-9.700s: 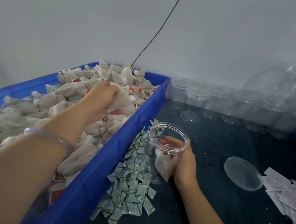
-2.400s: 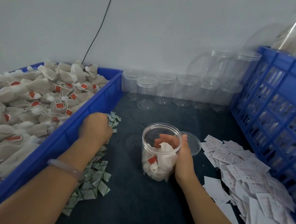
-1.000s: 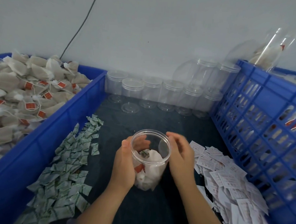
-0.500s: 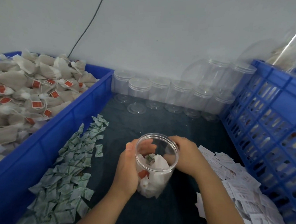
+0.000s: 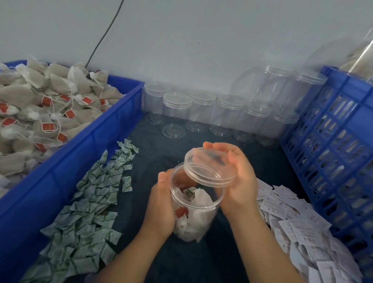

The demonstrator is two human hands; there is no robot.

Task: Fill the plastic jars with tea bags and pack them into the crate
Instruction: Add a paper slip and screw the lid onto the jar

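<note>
Jar: a clear plastic jar, partly filled with tea bags, sits between both hands over the middle of the dark tabletop, its mouth half uncovered
Left hand: the left hand wraps around the jar's left side, fingers curled against the wall
Right hand: the right hand grips a clear lid, tilted over the jar's far rim
Left: a blue bin heaped with loose bags bearing red tags
Right: a blue slatted crate, apart from the jar
Tabletop: green-printed sachets lie beside the bin, white paper slips beside the crate, and a row of empty lidded jars lines the wall
</note>
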